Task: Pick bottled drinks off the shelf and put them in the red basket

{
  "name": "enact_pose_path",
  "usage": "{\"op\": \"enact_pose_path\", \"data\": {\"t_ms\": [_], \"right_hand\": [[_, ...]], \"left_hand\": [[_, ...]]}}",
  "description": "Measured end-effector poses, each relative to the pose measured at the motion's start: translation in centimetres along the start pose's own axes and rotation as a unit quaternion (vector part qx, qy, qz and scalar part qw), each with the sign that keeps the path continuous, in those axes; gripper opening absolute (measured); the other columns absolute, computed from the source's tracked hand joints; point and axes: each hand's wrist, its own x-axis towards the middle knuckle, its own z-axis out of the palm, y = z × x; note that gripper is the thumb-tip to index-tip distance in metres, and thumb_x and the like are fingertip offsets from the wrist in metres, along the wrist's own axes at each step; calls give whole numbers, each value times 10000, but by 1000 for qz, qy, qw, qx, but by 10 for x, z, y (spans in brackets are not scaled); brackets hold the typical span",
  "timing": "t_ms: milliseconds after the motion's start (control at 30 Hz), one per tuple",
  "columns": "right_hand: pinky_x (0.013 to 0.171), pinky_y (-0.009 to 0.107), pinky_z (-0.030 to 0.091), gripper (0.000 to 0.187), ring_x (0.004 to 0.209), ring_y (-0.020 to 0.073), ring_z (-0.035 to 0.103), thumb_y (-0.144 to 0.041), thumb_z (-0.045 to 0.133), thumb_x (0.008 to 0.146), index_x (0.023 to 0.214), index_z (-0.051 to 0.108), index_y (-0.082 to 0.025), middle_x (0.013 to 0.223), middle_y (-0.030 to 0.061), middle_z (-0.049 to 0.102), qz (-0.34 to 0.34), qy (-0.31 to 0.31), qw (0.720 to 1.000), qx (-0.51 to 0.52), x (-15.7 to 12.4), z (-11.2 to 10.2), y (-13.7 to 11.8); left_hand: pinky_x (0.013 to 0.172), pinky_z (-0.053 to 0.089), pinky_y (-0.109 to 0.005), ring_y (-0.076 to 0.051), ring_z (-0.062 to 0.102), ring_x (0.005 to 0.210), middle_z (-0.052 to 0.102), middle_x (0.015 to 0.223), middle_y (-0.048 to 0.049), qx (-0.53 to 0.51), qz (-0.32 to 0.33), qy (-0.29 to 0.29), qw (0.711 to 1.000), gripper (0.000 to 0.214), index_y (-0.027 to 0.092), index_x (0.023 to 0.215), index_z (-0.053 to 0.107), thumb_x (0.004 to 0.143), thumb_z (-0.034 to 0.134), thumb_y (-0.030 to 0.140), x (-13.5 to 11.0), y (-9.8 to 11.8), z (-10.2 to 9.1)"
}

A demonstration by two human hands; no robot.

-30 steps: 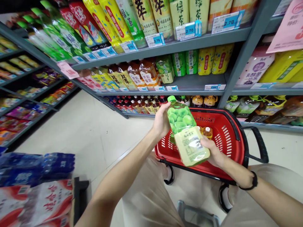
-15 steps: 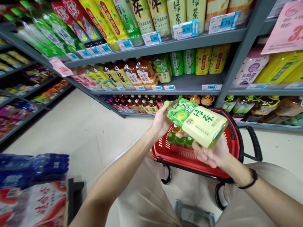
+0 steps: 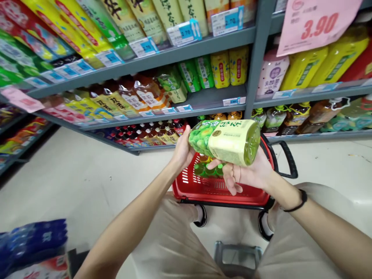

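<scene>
A large green tea bottle (image 3: 225,140) with green fruit and a pale yellow label lies on its side in both my hands, above a red wheeled shopping basket (image 3: 221,190). My left hand (image 3: 182,149) grips the cap end of the bottle. My right hand (image 3: 247,174) supports the bottle from below near its base, fingers partly spread under it. Several bottles (image 3: 207,167) with green and orange caps stand inside the basket.
Grey shelves (image 3: 186,48) full of bottled drinks with price tags run ahead and to the left. A pink price sign (image 3: 314,23) hangs at upper right. Blue and red packs (image 3: 31,248) lie at lower left. My knees and a metal stool (image 3: 236,255) are below.
The bottle has been turned from upright to lying sideways, its base now towards me. My view has shifted to the right along the shelves.
</scene>
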Motion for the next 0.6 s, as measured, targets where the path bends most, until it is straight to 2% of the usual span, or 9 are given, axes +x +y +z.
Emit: {"op": "enact_pose_path", "data": {"t_ms": [100, 167, 233, 300, 333, 400, 467, 533, 600], "right_hand": [[572, 330, 507, 1105, 667, 276, 699, -974, 152, 827, 1203, 687, -83, 804, 170, 752, -46, 52, 997, -19, -3, -19, -12], [636, 337, 544, 892, 722, 265, 715, -821, 208, 957, 1232, 678, -114, 857, 151, 771, -122, 157, 979, -33, -1, -35, -21], [673, 338, 566, 676, 743, 248, 714, -639, 245, 1025, 1225, 672, -154, 854, 111, 773, -183, 273, 943, -56, 3, -50, -30], [720, 336, 581, 569, 771, 238, 718, -514, 261, 1038, 1124, 683, -142, 830, 113, 766, -156, 342, 920, -115, 5, -62, -37], [734, 340, 586, 558, 778, 238, 719, -481, 248, 1047, 1073, 687, -137, 824, 120, 764, -137, 372, 898, -191, 5, -66, -39], [792, 357, 590, 529, 849, 257, 733, -478, 287, 1062, 1010, 691, -141, 892, 139, 782, -113, 423, 828, -350, 4, -71, -44], [890, 383, 578, 433, 989, 294, 742, -475, 419, 1051, 1006, 698, -146, 1048, 165, 798, -108, 454, 758, -455, 0, -71, -48], [984, 409, 551, 328, 1116, 330, 728, -393, 512, 1033, 1047, 710, -132, 1186, 199, 783, -107, 468, 719, -502, -3, -69, -51], [1052, 443, 528, 306, 1212, 365, 704, -287, 507, 1036, 1134, 716, -86, 1266, 247, 754, -96, 474, 683, -547, -5, -67, -53]], "left_hand": [[905, 629, -378, -250, 773, 1012, 807, 932, -49, 21, 51, 39, 998, 445, 194, 906, 736, 902, 827, 629, 3, 2, 9], [853, 610, -365, -208, 752, 889, 731, 730, 18, 44, 117, 69, 990, 400, 217, 776, 677, 940, 828, 549, 4, 11, 13], [803, 563, -331, -170, 714, 791, 614, 589, 61, 76, 192, 80, 975, 397, 218, 692, 619, 956, 845, 410, 4, 24, 17], [809, 507, -317, -174, 721, 835, 590, 581, 74, 108, 235, 38, 965, 295, 222, 727, 665, 955, 842, 278, 4, 37, 24], [829, 483, -324, -191, 730, 901, 632, 630, 74, 130, 243, -1, 961, 198, 232, 796, 716, 958, 828, 233, 3, 42, 30], [838, 451, -342, -220, 715, 951, 708, 749, 62, 208, 258, -74, 941, 63, 252, 926, 774, 959, 815, 217, 2, 42, 48], [766, 434, -342, -202, 643, 790, 701, 752, 39, 327, 270, -113, 899, 68, 247, 937, 778, 926, 842, 269, 1, 30, 69], [666, 398, -316, -157, 498, 604, 614, 642, 44, 429, 258, -144, 853, 147, 230, 868, 754, 865, 871, 318, 3, 4, 87], [634, 379, -294, -145, 480, 561, 616, 631, 39, 479, 232, -184, 826, 190, 207, 819, 723, 805, 875, 320, 7, -30, 98]]}}
